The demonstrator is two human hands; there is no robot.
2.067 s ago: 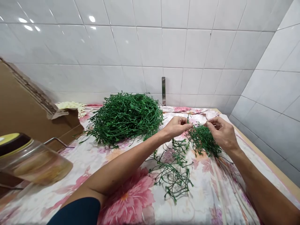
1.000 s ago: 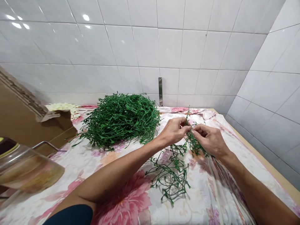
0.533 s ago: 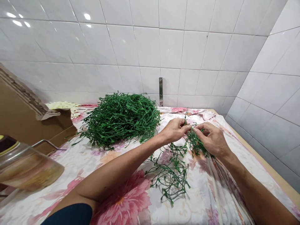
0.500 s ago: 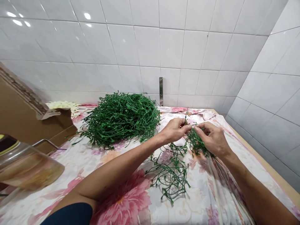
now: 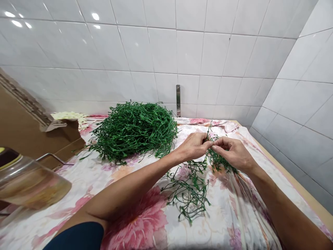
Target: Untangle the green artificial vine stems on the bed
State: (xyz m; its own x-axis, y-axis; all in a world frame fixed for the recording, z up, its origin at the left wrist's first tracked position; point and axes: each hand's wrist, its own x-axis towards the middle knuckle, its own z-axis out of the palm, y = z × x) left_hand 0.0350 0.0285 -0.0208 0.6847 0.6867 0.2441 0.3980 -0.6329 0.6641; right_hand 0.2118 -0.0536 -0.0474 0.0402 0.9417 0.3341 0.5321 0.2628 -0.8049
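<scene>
A large tangled heap of thin green vine stems, probably artificial, lies on the cloth to the left of my hands. My left hand and my right hand meet above the cloth, their fingertips pinching a green sprig from both sides. Below them hangs a dense green tuft. Looser branching stems trail toward me across the cloth. My fingers hide the exact spot where the sprig is held.
A pink-flowered cloth covers the table, whose wooden edge runs along the right. White wall tiles rise behind, with a metal bracket. A glass jar and brown cardboard stand left.
My hands have drawn closer together around the sprig since the earliest frame, and their fingertips now nearly touch. The view has shifted slightly, while the heap stays in place.
</scene>
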